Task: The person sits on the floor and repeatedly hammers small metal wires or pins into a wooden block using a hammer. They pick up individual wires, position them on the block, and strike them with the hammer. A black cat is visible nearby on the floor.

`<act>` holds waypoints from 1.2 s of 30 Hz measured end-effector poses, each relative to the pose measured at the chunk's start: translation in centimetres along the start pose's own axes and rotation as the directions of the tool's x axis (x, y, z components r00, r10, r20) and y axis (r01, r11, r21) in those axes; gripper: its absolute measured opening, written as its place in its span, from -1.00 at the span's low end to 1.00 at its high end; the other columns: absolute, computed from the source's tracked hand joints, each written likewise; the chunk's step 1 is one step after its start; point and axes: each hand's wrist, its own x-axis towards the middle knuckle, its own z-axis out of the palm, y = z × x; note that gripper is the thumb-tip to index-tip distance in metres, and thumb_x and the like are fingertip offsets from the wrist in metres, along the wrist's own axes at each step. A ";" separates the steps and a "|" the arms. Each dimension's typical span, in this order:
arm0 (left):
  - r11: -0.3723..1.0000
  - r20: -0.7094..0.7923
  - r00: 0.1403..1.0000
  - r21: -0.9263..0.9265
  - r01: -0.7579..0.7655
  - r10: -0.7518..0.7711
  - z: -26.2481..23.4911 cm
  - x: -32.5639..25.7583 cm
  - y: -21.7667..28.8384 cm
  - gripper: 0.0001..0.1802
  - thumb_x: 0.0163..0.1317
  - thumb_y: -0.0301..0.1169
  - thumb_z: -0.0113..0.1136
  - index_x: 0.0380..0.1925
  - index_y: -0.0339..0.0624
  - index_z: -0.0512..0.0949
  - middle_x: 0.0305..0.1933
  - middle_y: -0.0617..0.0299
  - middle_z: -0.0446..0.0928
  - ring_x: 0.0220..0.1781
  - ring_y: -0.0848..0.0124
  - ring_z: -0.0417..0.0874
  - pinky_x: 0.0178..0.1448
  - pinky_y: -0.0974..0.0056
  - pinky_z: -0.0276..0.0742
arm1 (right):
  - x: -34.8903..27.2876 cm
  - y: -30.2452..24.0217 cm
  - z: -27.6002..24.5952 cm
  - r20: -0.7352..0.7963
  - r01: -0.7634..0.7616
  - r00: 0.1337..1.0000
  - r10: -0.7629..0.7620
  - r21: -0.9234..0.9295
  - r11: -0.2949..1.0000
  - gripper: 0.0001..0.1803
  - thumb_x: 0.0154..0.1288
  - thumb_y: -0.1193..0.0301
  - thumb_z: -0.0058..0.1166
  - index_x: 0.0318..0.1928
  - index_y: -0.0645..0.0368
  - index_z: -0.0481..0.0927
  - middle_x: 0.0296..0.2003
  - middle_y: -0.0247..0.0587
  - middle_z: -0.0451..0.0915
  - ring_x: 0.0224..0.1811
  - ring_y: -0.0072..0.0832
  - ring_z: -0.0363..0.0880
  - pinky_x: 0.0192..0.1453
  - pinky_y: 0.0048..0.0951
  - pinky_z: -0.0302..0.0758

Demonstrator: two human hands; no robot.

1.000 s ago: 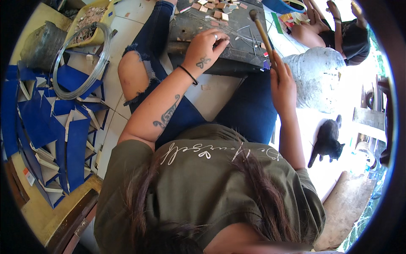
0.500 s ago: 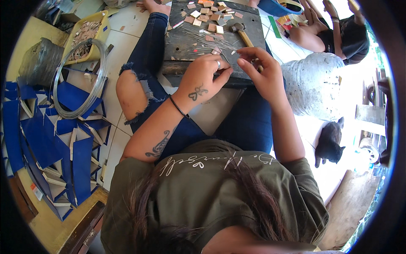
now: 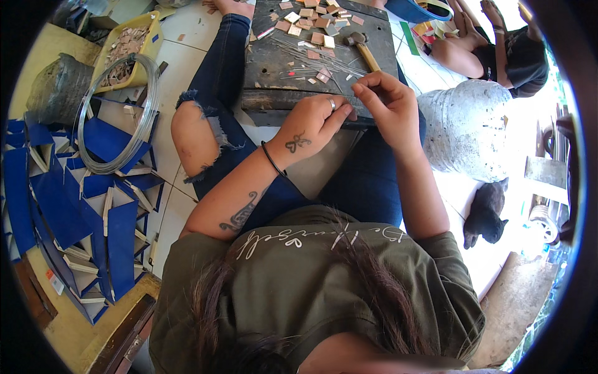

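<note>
Close together over the near edge of a dark wooden work block (image 3: 265, 75), my left hand (image 3: 316, 121) and my right hand (image 3: 393, 109) are both closed. The left thumb presses against the bent fingers; the right thumb and forefinger pinch. Whatever lies between the fingertips is too small to make out. Beyond the hands, thin metal wire rods (image 3: 314, 57) are strewn across the block. Small square wooden pieces (image 3: 294, 29) are heaped further back. A hammer (image 3: 369, 57) with a wooden handle rests on the block's right side, just beyond my right hand.
Left of my leg are a wire coil (image 3: 151, 87), a yellow basket (image 3: 156, 40) of small pieces and piled blue boxes (image 3: 62, 206). A wrapped, silvery bulky thing (image 3: 461, 128) and a black cat (image 3: 486, 218) are at right. Another person (image 3: 520, 59) sits beyond, near a blue basin (image 3: 408, 12).
My left hand has shifted slightly right and nearer to me. The right thumb and forefinger have come together from a looser, more spread pose. The view has shifted slightly.
</note>
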 end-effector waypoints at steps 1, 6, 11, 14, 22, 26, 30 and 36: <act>1.000 0.016 1.000 0.002 0.004 -0.004 0.0 -0.1 0.0 -0.74 0.35 -0.35 -0.01 -0.40 -0.25 0.59 -0.54 0.12 0.51 -0.48 0.25 0.54 -0.31 0.23 0.43 | 0.1 -0.1 -0.1 0.034 -0.023 0.999 0.021 0.043 0.999 -0.86 0.32 0.46 0.09 -0.28 0.32 0.58 -0.37 -0.36 0.59 -0.31 -0.71 0.48 -0.17 -0.64 0.41; 0.998 0.070 0.998 -0.060 0.003 0.001 -0.2 -0.2 -0.4 -0.73 0.34 -0.37 -0.01 -0.45 -0.26 0.59 -0.46 0.04 0.54 -0.40 0.16 0.58 -0.23 0.19 0.46 | 0.0 -0.2 0.1 0.095 -0.040 0.995 0.026 0.155 0.987 -0.79 0.36 0.40 0.05 -0.30 0.33 0.58 -0.44 -0.37 0.57 -0.38 -0.72 0.44 -0.26 -0.63 0.39; 0.996 0.161 0.983 -0.047 -0.080 0.087 -0.9 0.0 -1.1 -0.74 0.33 -0.37 0.00 -0.42 -0.27 0.60 -0.45 0.05 0.55 -0.35 0.16 0.58 -0.19 0.20 0.46 | 0.1 -0.3 0.0 0.107 -0.024 0.994 0.002 0.203 0.979 -0.79 0.34 0.42 0.07 -0.34 0.36 0.59 -0.52 -0.37 0.56 -0.43 -0.74 0.43 -0.34 -0.62 0.39; 0.991 0.171 0.980 -0.108 -0.080 0.097 -1.0 0.3 -1.4 -0.74 0.36 -0.34 0.01 -0.35 -0.25 0.62 -0.56 0.28 0.41 -0.55 0.49 0.41 -0.38 0.36 0.38 | 0.2 -0.2 0.1 0.099 -0.032 0.995 0.009 0.228 0.973 -0.79 0.33 0.42 0.08 -0.34 0.37 0.59 -0.53 -0.37 0.55 -0.42 -0.76 0.42 -0.36 -0.62 0.39; 0.944 -0.039 0.960 0.196 -0.266 0.279 -2.2 2.1 -1.6 -0.83 0.15 -0.38 0.23 -0.29 -0.21 0.62 -0.41 0.19 0.56 -0.35 0.30 0.57 -0.19 0.27 0.49 | 0.8 -0.1 -0.1 -0.111 0.179 0.969 -0.221 -0.302 0.936 -0.89 0.26 0.48 0.14 -0.30 0.30 0.61 -0.46 -0.26 0.57 -0.44 -0.60 0.47 -0.31 -0.55 0.40; 0.953 0.098 0.981 0.242 -0.184 0.165 -2.9 2.2 -1.5 -0.76 0.08 -0.39 0.28 -0.22 -0.17 0.60 -0.39 0.18 0.57 -0.29 0.26 0.59 -0.13 0.23 0.49 | 1.1 0.3 -0.1 -0.113 0.164 0.971 -0.210 -0.319 0.933 -0.89 0.24 0.49 0.15 -0.30 0.30 0.61 -0.44 -0.25 0.57 -0.44 -0.58 0.47 -0.30 -0.54 0.41; 0.934 -0.002 0.983 0.313 -0.172 0.182 -1.9 2.0 -1.8 -0.78 0.05 -0.44 0.27 -0.24 -0.17 0.60 -0.37 0.16 0.58 -0.26 0.21 0.60 -0.09 0.20 0.48 | 0.5 0.7 0.0 -0.115 0.180 0.967 -0.228 -0.332 0.926 -0.86 0.22 0.44 0.17 -0.28 0.27 0.61 -0.41 -0.21 0.57 -0.42 -0.49 0.48 -0.29 -0.50 0.42; 0.872 -0.209 0.911 0.426 -0.242 0.355 -0.7 2.0 -2.7 -0.88 0.07 -0.49 0.22 -0.34 -0.21 0.60 -0.31 0.12 0.59 -0.22 0.13 0.58 -0.09 0.16 0.47 | -2.0 1.5 -2.9 -0.175 0.017 0.950 -0.259 -0.797 0.603 -0.63 0.16 0.29 0.22 -0.07 0.18 0.50 -0.21 -0.09 0.52 -0.13 -0.13 0.52 -0.09 -0.22 0.46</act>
